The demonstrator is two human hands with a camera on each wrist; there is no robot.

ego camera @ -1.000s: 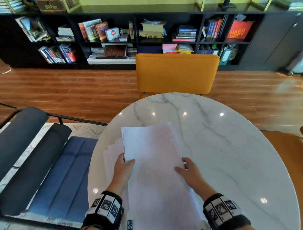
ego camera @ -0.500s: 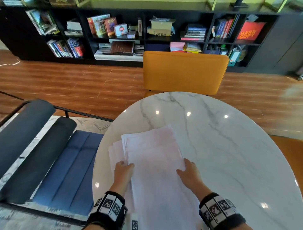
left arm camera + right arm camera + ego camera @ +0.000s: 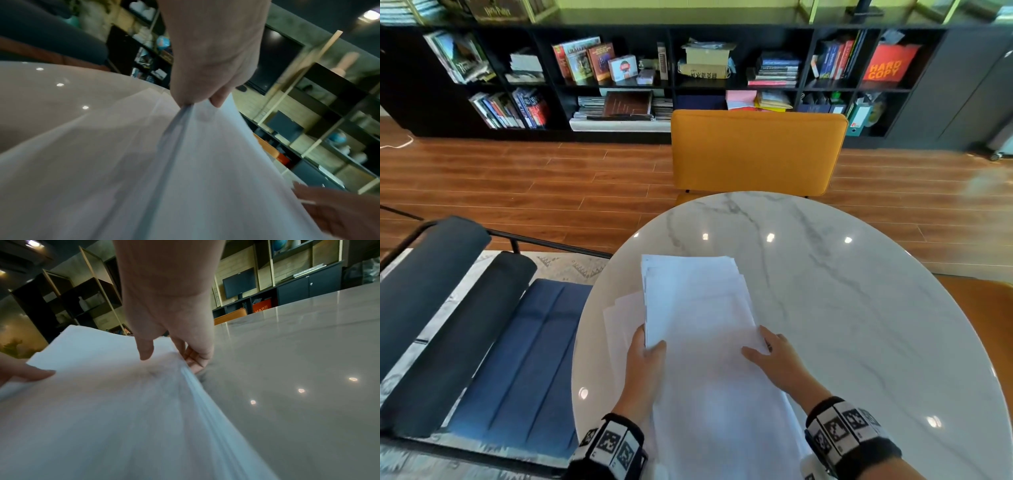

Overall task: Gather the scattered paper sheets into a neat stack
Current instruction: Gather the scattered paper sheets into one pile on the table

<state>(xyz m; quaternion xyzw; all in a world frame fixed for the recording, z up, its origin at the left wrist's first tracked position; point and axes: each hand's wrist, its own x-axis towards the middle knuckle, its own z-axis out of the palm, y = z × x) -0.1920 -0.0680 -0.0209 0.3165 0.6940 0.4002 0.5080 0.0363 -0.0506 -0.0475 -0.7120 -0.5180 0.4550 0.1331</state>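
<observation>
Both hands (image 3: pixel 645 359) (image 3: pixel 774 359) pinching paper stack (image 3: pixel 705 325) edges

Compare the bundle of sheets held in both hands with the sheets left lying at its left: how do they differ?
The held bundle is gripped by the left hand and right hand; the loose sheets lie untouched on the marble table. The held bundle's edges are nearly squared, while the loose sheets are fanned and partly covered by it. Both are plain white paper.
</observation>
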